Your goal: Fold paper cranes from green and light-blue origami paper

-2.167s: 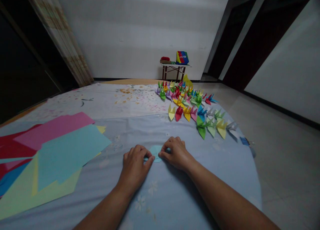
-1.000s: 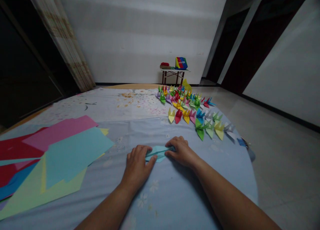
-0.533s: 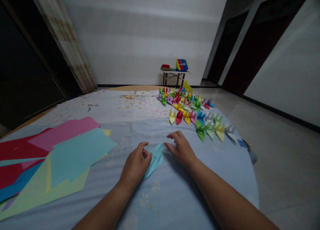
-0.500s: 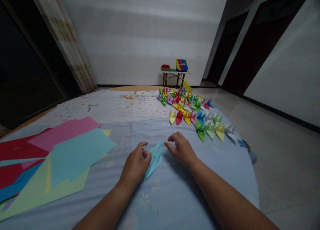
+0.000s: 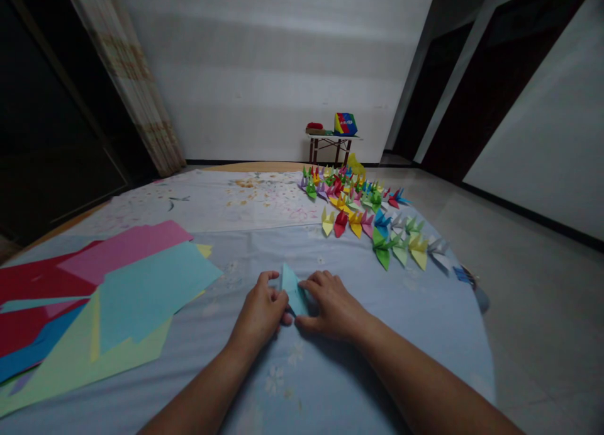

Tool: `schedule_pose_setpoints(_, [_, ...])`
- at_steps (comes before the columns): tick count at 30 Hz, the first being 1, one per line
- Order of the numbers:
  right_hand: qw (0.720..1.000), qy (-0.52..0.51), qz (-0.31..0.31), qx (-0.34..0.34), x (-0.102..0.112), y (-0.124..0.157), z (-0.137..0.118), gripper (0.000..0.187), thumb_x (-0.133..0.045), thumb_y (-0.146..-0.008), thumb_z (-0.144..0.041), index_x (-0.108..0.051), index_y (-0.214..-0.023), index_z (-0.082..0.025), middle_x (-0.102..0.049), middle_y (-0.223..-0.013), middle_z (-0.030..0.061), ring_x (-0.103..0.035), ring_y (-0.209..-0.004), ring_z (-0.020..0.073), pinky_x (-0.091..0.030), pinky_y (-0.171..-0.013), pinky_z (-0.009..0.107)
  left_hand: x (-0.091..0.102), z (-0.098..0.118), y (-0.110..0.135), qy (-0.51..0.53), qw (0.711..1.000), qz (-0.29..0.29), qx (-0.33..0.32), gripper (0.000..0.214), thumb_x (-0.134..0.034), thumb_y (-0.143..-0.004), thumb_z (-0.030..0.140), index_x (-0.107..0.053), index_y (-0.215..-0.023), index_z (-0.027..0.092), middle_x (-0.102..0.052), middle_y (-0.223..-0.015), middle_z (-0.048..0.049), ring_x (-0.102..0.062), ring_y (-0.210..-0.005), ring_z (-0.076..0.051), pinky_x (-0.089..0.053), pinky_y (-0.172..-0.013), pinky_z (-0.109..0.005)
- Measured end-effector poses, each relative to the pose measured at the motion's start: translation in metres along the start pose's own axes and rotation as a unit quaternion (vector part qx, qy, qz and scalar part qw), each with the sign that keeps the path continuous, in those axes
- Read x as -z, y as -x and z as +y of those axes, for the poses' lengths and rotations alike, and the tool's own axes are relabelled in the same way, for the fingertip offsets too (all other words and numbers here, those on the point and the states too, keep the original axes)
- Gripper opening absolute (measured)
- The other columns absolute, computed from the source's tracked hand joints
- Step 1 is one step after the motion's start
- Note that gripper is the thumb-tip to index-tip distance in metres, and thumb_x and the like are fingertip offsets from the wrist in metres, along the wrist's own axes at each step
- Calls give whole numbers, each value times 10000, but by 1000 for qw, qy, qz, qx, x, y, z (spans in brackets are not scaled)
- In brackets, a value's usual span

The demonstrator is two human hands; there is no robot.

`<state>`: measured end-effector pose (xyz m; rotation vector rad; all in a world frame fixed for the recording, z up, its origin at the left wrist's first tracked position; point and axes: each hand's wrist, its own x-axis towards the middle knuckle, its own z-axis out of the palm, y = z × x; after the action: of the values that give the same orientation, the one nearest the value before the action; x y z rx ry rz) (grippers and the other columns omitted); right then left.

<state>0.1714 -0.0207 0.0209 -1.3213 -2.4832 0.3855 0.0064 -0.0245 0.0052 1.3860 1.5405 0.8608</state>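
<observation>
A light blue piece of folded paper (image 5: 293, 289) is between my two hands, low over the cloth-covered table. My left hand (image 5: 263, 307) grips its left side, with the thumb on the near face and the fingers partly behind. From the right, my right hand (image 5: 330, 306) has its fingertips on the paper's right edge, thumb below and index finger above. The paper stands with a narrow point upward. Its lower end is partly hidden by the hands.
Loose coloured sheets (image 5: 151, 290) lie overlapped on the left. Several rows of folded paper cranes (image 5: 381, 249) stand at the right and far right. The round table has a pale blue floral cloth (image 5: 264, 391). A small stand (image 5: 334, 138) with a colourful box (image 5: 345, 124) is by the wall.
My right hand has moved left and down onto the folded paper, which it stood apart from before. The paper has turned, its point now leaning left.
</observation>
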Motion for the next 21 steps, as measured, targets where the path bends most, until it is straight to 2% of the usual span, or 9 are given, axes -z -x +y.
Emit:
schedule_pose_setpoints(2, [1000,8,-9,21,0,1,1,505,-614,-689,-315,-489,-1165,-203,-503,-1087,99,-416,-990,242,-300,-835,362,1,3,2,-26,999,-7,-19,341,-413,-802,270,-359,-1126,178,-574,-559,49,-549,-376,-112,-352,-340,-177])
schedule_pose_setpoints(4, [999,12,-18,40,2,2,3,505,-587,-685,-228,-479,-1178,-202,-493,-1130,101,-400,-1022,243,-280,-854,373,3,6,4,-96,993,27,-61,302,-415,-812,308,-420,-1082,173,-550,-541,53,-553,-420,-124,-381,-403,-207])
schedule_pose_setpoints(7, [998,13,-29,60,5,1,9,503,-558,-678,-157,-494,-1172,-221,-497,-1156,86,-380,-1049,242,-262,-859,377,7,10,7,-221,958,110,-144,263,-429,-813,328,-495,-1023,185,-551,-613,23,-574,-575,-159,-419,-529,-259])
schedule_pose_setpoints(9, [998,16,-30,58,7,1,14,494,-545,-679,-123,-517,-1155,-251,-503,-1157,70,-368,-1060,242,-255,-854,374,8,11,9,-267,932,120,-212,225,-438,-809,293,-533,-986,190,-584,-757,-23,-578,-748,-185,-436,-662,-297])
schedule_pose_setpoints(11, [998,20,-31,46,9,0,19,493,-534,-686,-93,-535,-1140,-287,-510,-1150,57,-363,-1063,237,-250,-848,370,8,11,10,-295,910,86,-279,183,-462,-796,253,-572,-930,195,-590,-883,-54,-545,-884,-204,-411,-780,-332])
schedule_pose_setpoints(13, [999,21,-30,33,9,-1,24,499,-525,-697,-73,-544,-1132,-316,-521,-1132,47,-363,-1062,231,-249,-842,364,8,10,11,-318,891,29,-321,165,-486,-784,228,-597,-905,212,-595,-931,-55,-521,-933,-211,-376,-842,-362])
schedule_pose_setpoints(16, [999,17,-23,27,9,-2,27,504,-514,-711,-60,-541,-1136,-330,-531,-1118,41,-370,-1054,222,-253,-835,357,8,8,11,-339,879,-33,-332,182,-501,-785,218,-609,-930,240,-603,-935,-44,-516,-927,-209,-364,-848,-374])
schedule_pose_setpoints(21, [999,-1,-12,32,10,-1,29,532,-510,-715,-30,-508,-1169,-305,-556,-1104,37,-389,-1043,206,-251,-845,348,8,5,9,-332,887,-48,-317,177,-488,-803,222,-618,-922,235,-597,-929,-50,-513,-904,-204,-389,-813,-354])
